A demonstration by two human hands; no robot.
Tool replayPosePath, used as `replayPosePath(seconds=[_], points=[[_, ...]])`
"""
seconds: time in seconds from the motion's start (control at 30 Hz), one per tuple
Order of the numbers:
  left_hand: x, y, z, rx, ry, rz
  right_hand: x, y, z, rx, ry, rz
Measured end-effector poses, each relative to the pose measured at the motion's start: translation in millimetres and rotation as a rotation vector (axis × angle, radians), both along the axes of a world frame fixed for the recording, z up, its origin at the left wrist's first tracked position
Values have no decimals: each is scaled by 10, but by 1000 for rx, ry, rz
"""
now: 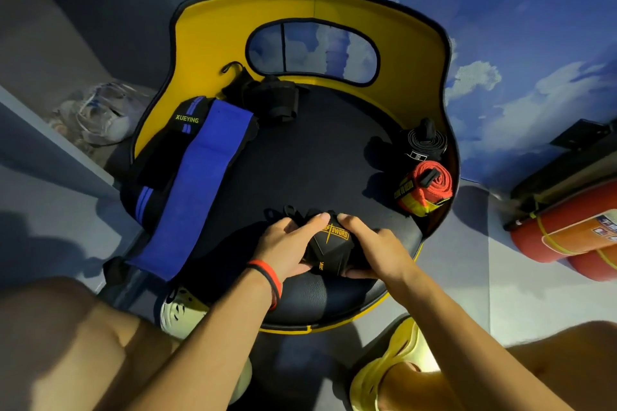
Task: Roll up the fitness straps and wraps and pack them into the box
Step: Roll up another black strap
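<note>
Black wrap [329,248] with orange lettering sits at the near edge of the chair seat [300,160], its print partly covered by fingers and its far end lost against the dark seat. Both hands clasp it — the left hand [287,243] curls around its left side, the right hand [374,243] around its right. Behind lie a blue band [197,183], a black-and-blue wrap [173,143] and a dark bundle [267,100] too murky to make out. A rolled black strap [424,140] and a rolled red strap [430,187] stand side by side at the seat's right edge.
</note>
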State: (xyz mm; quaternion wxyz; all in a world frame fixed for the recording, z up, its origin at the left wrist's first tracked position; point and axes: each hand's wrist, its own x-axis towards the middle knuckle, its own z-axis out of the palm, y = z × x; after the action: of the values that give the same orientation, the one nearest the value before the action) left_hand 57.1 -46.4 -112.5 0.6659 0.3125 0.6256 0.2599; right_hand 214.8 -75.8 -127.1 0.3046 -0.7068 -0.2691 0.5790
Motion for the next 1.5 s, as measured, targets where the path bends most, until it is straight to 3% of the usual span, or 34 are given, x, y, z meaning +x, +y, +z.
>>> replayPosePath(seconds=[0.23,0.4,0.47,0.57,0.7,0.93,1.17,1.5], points=[[-101,1,68,9,-371,159,-108,-8,37,151,199,-52],[-281,42,6,157,-655,111,-108,50,141,321,23,129],[-361,67,-13,207,-707,15,-72,87,162,357,86,181],[-399,49,44,248,-700,-112,-74,122,352,412,176,259],[-408,1,136,245,-682,-35,-187,131,419,476,95,248],[-394,-35,346,321,-535,-30,-173,192,534,545,206,308],[-337,120,452,229,-640,-10,-96,214,628,608,280,371],[-218,478,813,211,-517,-26,-60,515,736,735,225,217]])
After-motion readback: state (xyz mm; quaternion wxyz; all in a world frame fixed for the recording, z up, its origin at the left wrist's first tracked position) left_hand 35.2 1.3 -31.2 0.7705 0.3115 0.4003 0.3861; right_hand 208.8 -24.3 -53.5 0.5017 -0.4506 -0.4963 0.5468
